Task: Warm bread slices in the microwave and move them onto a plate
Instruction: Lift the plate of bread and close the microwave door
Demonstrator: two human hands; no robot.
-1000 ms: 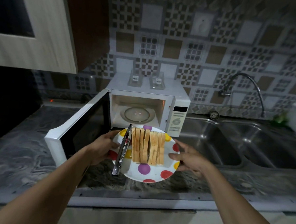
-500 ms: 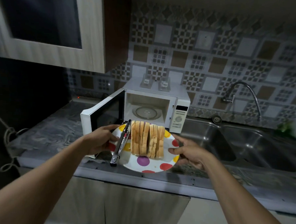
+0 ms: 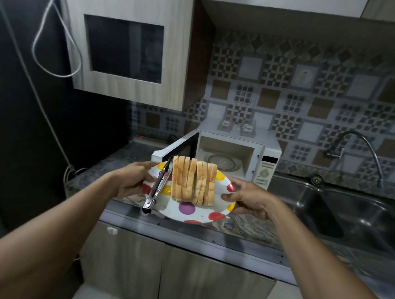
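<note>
Looks dim, near black at frame left. Brightest inside the microwave (image 3: 226, 151) at centre, soft glints on the sink (image 3: 360, 217). Bends and blurs toward the edges.

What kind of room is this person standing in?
A home kitchen, most likely: a white microwave with its door open stands on a stone counter, beside a steel sink with a curved tap.
</note>
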